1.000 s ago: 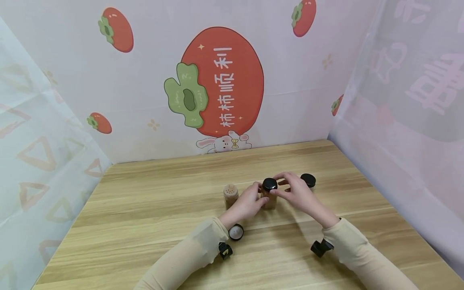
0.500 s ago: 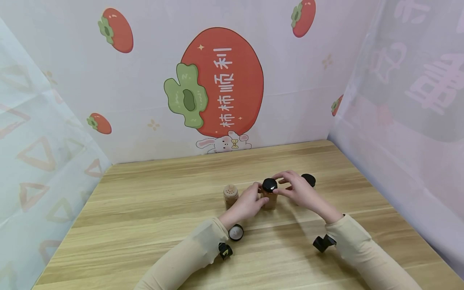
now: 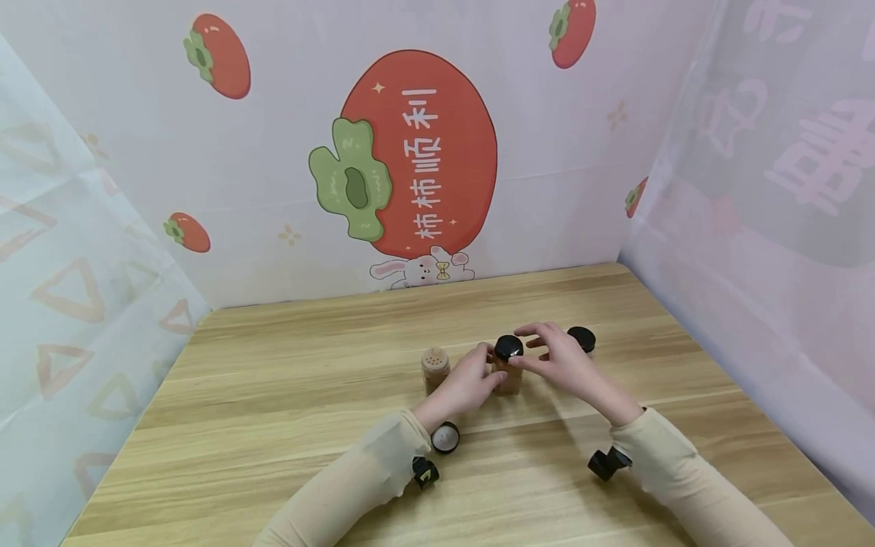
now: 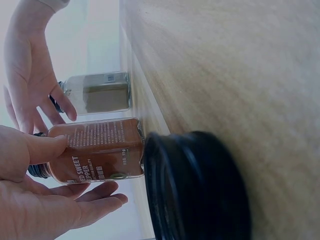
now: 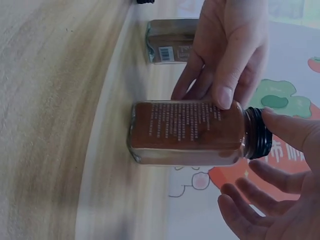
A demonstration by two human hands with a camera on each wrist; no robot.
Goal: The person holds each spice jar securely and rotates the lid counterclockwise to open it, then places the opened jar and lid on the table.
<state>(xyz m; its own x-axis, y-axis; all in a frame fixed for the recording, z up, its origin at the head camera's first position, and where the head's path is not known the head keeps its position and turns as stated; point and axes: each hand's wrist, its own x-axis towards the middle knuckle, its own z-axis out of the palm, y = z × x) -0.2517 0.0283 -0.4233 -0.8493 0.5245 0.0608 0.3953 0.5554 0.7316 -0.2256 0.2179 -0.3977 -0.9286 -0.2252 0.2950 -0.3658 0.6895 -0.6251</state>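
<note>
An upright glass spice jar [image 4: 107, 147] of red-brown powder, labelled sweet pepper, stands on the table. My left hand [image 3: 466, 386] grips its body, thumb on the near side and fingers around the far side. The black lid [image 3: 509, 347] is on the jar. My right hand [image 3: 562, 365] is at this lid: the thumb touches one side, and the index fingertip lies close against the other in the right wrist view. The other fingers hang loosely curved beside it. How firmly the lid is pinched is not visible.
Left of the hands stands a shaker jar [image 3: 435, 366] with its perforated top bare. A loose black lid [image 3: 445, 438] lies near the left wrist. Behind the right hand is another jar [image 4: 102, 93] with a black cap [image 3: 582, 339]. Patterned cloth walls [image 3: 273, 152] border the wooden table [image 3: 307, 365].
My right hand drew slightly right, then came back, its thumb shifting along the lid. My left hand and the jar have kept their place.
</note>
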